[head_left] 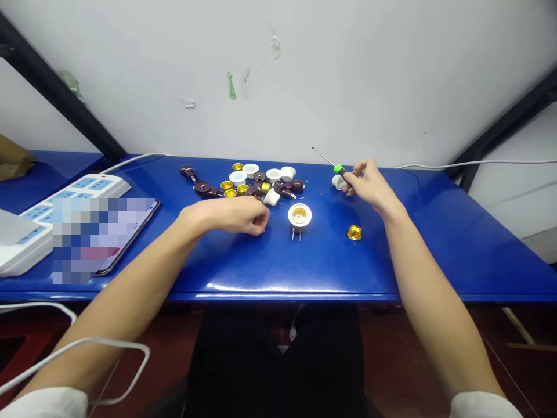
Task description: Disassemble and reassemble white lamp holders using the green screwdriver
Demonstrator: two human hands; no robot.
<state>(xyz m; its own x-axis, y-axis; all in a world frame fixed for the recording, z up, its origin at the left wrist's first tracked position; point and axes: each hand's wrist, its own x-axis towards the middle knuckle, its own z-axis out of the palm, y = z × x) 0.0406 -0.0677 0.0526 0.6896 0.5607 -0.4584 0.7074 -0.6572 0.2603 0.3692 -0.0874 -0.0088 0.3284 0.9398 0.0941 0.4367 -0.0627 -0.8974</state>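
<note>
In my right hand [368, 184] is a screwdriver [340, 169] with a green and black handle, its thin shaft pointing up to the left. Just beneath those fingers a white cup-shaped ring [338, 183] sits on the table; whether they touch it I cannot tell. My left hand [243, 215] is closed, low over the table at the near side of a heap of lamp-holder parts; anything inside its fingers is hidden. Between the hands stands a white-rimmed lamp holder [300, 215] with a brass inside and two plug pins. A loose brass threaded ring [354, 233] lies nearer my right forearm.
Several white rings [238, 177], brass rings [226, 185] and dark brown plug bodies [208, 190] form the heap on the blue table [278, 270]. To the left are a phone [130, 235] and a white power strip [104, 184]. A white cable [108, 342] crosses my left forearm.
</note>
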